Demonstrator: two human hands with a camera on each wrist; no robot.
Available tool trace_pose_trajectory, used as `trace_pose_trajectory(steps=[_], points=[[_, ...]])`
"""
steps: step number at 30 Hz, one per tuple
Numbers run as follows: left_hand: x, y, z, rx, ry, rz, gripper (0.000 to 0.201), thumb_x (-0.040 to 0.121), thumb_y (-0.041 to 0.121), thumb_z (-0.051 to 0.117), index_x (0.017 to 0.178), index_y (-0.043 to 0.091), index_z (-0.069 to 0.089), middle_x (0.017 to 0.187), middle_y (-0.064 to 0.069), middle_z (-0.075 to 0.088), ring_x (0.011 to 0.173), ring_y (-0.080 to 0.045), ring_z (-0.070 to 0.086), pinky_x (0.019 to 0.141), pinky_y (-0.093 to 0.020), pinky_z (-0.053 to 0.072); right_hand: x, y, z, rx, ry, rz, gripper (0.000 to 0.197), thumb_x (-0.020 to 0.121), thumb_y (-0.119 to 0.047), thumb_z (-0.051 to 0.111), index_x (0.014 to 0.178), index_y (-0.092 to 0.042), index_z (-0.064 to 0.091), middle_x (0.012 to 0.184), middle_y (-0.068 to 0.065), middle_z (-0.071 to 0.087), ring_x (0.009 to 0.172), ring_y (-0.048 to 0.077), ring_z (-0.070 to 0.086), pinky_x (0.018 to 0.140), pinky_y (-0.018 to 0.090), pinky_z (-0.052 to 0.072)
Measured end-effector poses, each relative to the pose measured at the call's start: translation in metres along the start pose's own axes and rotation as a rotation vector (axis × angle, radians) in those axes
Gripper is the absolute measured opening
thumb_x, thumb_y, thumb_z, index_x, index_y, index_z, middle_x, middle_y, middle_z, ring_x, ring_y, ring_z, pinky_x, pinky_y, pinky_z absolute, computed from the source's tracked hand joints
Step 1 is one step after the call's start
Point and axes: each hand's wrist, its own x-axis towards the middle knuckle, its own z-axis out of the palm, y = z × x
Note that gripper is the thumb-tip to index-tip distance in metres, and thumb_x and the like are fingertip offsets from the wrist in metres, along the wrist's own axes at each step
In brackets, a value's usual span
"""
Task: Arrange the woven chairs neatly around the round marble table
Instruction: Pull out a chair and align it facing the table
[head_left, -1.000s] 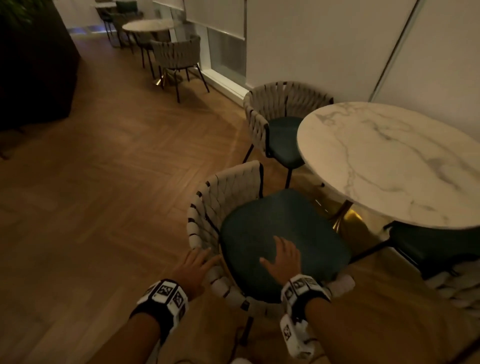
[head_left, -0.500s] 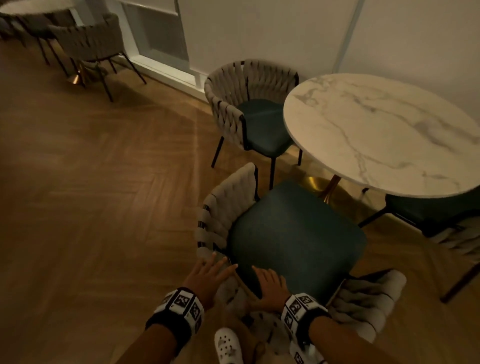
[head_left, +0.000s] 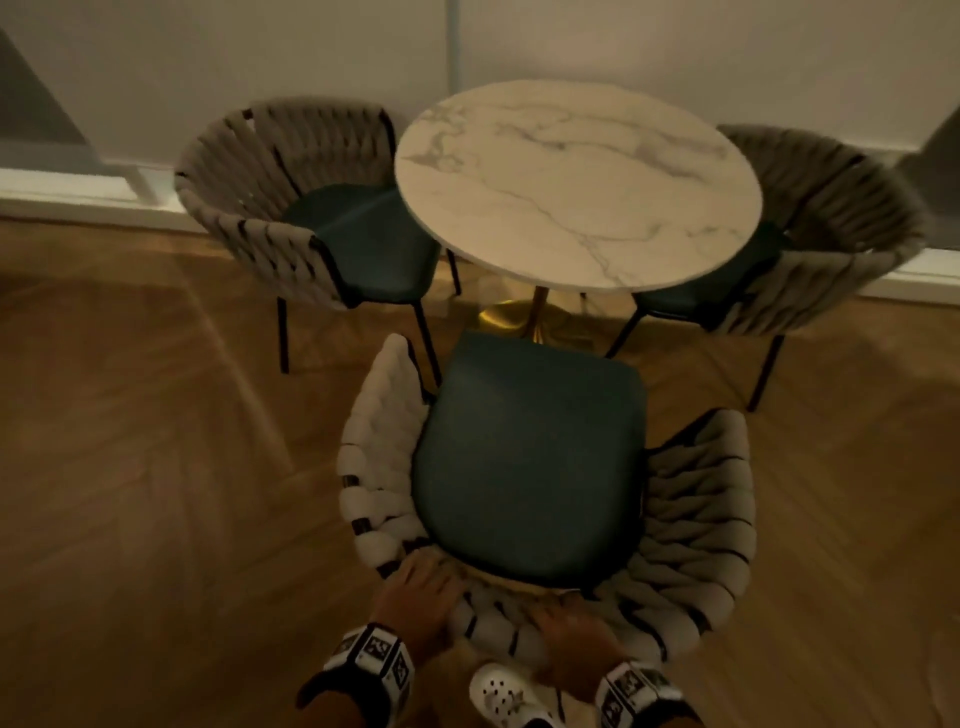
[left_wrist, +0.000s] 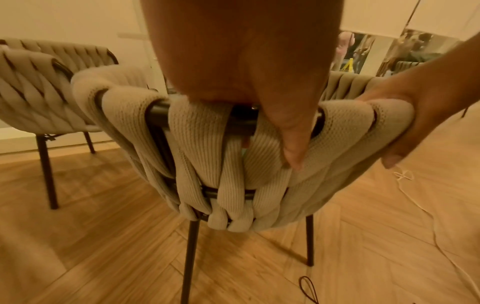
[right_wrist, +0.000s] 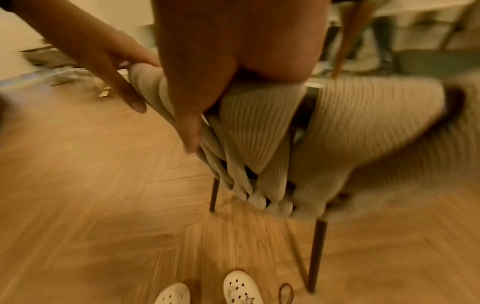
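Note:
The round marble table (head_left: 576, 182) stands by the wall, with one woven chair (head_left: 291, 208) at its left and another (head_left: 831, 223) at its right. A third woven chair with a teal seat (head_left: 530, 457) faces the table from the near side, its seat front just short of the tabletop. My left hand (head_left: 421, 597) and right hand (head_left: 571, 634) both grip the top rail of its backrest (left_wrist: 207, 154). In both wrist views each thumb (left_wrist: 293, 144) (right_wrist: 189, 127) lies down the outside of the weave. The fingers curl over the rail, out of sight.
The table's gold base (head_left: 524, 317) sits just beyond the near chair's seat. My white clogs (right_wrist: 239, 288) stand right behind the chair. A thin pale cord (left_wrist: 415, 205) and a dark loop (left_wrist: 307, 290) lie on the herringbone floor. Open floor lies to the left.
Both hands moved from the seat and side onto the top of the backrest. The near chair has turned and now faces the table squarely, between the other two chairs.

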Motion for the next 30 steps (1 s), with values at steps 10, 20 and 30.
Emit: trace_pose_trajectory(steps=[10, 20, 30], points=[[0.029, -0.001, 0.011, -0.023, 0.255, 0.037, 0.038, 0.041, 0.050, 0.067, 0.074, 0.032, 0.068, 0.060, 0.011, 0.070, 0.058, -0.017, 0.064, 0.068, -0.033, 0.053, 0.004, 0.027, -0.002, 0.073, 0.014, 0.075, 0.048, 0.050, -0.061, 0.057, 0.091, -0.038, 0.052, 0.077, -0.017, 0.069, 0.064, 0.005, 0.065, 0.048, 0.016, 0.049], [0.091, 0.016, -0.053, -0.123, 0.229, -0.027, 0.047, 0.086, 0.032, 0.053, 0.130, 0.021, 0.042, 0.130, -0.006, 0.056, 0.122, -0.031, 0.039, 0.110, -0.045, 0.017, 0.039, 0.096, -0.065, -0.085, 0.010, -0.013, 0.039, 0.077, -0.041, 0.054, 0.114, -0.028, 0.059, 0.106, 0.002, 0.070, 0.093, 0.025, 0.065, 0.077, 0.032, 0.048], [0.124, 0.010, -0.051, -0.116, 0.279, -0.070, 0.056, 0.027, 0.049, 0.078, 0.079, 0.035, 0.063, 0.066, 0.015, 0.070, 0.069, -0.015, 0.062, 0.073, -0.038, 0.045, 0.052, 0.125, -0.072, -0.087, 0.041, -0.007, 0.035, 0.081, -0.041, 0.058, 0.114, -0.030, 0.058, 0.109, 0.000, 0.068, 0.097, 0.022, 0.062, 0.082, 0.034, 0.048]])
